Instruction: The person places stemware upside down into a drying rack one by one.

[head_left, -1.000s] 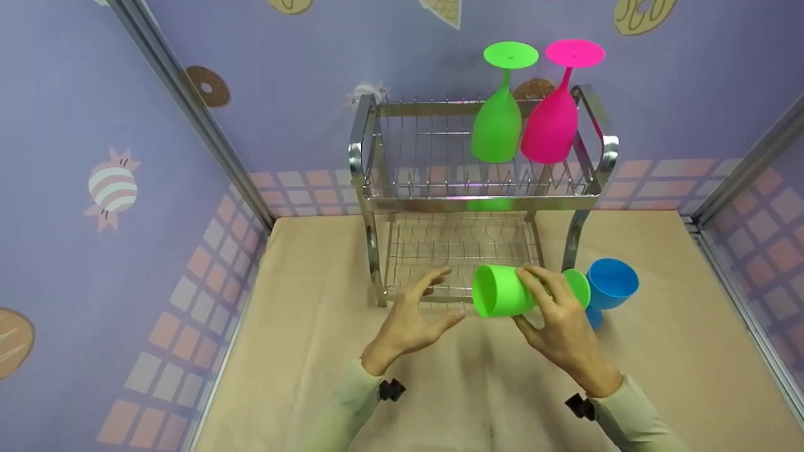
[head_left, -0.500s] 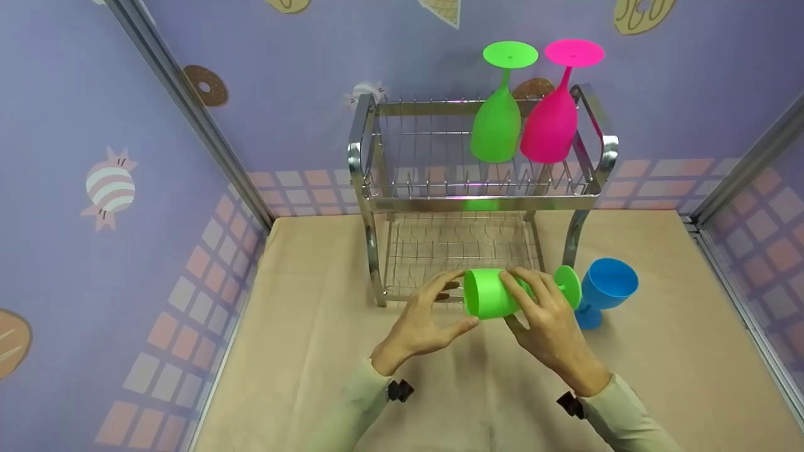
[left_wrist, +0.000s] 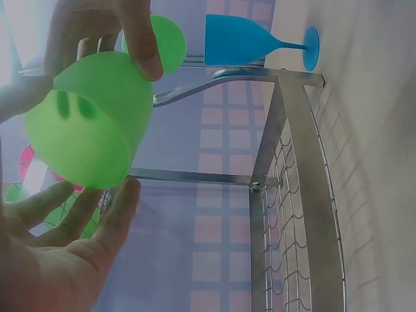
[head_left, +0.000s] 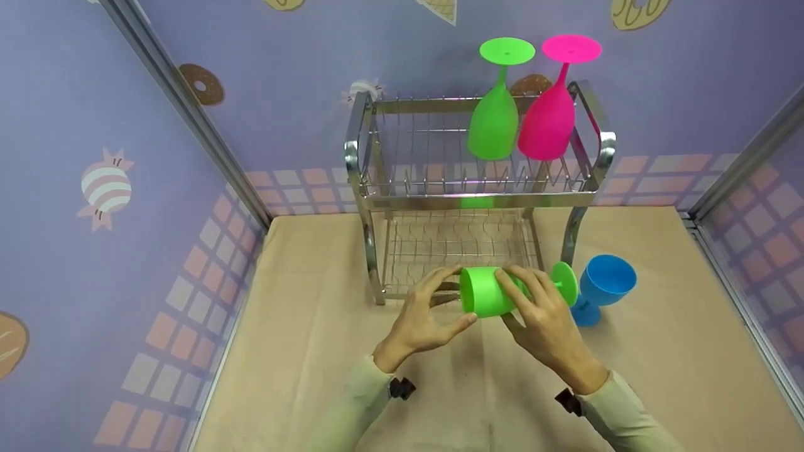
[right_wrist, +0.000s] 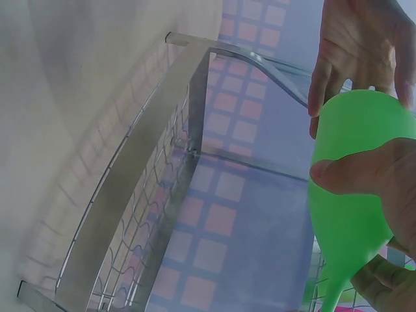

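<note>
Above the table, a green plastic goblet lies sideways, its mouth facing left and its round foot pointing right. My right hand grips the bowl near the stem end, thumb underneath and fingers over the top. At the mouth, my left hand spans the rim between thumb and fingertips. The left wrist view looks partly into the bowl, with left fingertips at its lower edge. In the right wrist view the bowl narrows to the stem, and the right thumb presses across its side.
A two-tier metal dish rack stands behind the hands. On its upper tier, a green goblet and a pink goblet sit upside down at the right. A blue goblet stands upright on the table, right of the rack.
The green goblet has shifted slightly left in my right hand. My left hand has moved right, from apart to holding its rim. More of the blue goblet's foot shows.
</note>
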`<state>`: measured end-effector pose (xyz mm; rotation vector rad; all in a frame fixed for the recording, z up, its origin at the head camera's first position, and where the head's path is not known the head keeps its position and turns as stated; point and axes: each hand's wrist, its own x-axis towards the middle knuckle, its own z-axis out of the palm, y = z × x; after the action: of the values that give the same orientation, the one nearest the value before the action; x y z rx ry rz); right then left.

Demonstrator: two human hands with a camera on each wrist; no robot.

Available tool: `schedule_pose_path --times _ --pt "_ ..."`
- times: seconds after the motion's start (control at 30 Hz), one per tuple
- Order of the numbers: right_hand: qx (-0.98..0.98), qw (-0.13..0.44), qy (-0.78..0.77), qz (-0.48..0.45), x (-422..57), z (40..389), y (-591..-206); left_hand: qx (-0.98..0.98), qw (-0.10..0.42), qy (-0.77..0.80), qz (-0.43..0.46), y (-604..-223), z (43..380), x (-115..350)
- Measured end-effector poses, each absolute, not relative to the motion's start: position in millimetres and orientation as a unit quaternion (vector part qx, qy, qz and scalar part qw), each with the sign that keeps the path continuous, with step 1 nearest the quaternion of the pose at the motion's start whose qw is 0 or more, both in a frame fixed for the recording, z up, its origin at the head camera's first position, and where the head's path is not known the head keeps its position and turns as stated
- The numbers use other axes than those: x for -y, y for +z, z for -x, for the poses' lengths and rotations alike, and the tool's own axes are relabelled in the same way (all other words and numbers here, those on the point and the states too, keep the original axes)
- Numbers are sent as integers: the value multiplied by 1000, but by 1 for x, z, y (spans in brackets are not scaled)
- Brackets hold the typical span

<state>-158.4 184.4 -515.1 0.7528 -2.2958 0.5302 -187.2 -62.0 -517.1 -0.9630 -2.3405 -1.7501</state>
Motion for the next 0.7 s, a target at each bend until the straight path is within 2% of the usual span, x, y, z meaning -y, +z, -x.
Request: schedule_pose_path --times 0.4,0.7 --pt "873 333 199 -294 -183 155 -518 773 91 -543 317 -522 191 60" --pt "842 344 276 -312 -191 145 -529 766 74 -575 278 -528 190 69"
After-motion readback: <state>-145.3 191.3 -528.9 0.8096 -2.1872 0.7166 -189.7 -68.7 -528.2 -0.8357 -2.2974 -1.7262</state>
